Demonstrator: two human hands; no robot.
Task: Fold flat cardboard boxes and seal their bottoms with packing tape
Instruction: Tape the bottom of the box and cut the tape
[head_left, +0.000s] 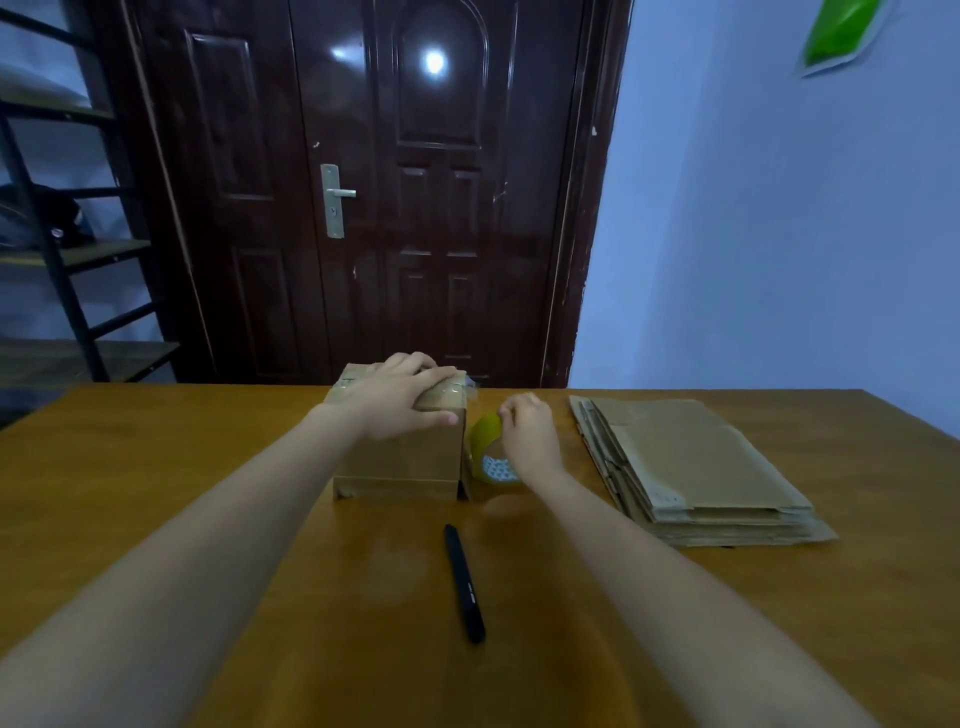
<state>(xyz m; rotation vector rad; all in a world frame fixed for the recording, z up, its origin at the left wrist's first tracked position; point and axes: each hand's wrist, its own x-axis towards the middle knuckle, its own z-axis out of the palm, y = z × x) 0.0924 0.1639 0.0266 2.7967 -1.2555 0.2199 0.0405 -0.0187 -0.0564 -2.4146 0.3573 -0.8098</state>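
head view only | we look from above the table's (156, 493) near edge, forward and down across it to its far edge | faces the dark door (415, 197) and wall beyond | near range: both forearms run in from the bottom corners | wide-angle, edges bowed

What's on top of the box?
The left hand lies flat across the top of the box, over strips of tape. How far the tape runs under the palm is covered. The right hand grips the tape roll beside it.
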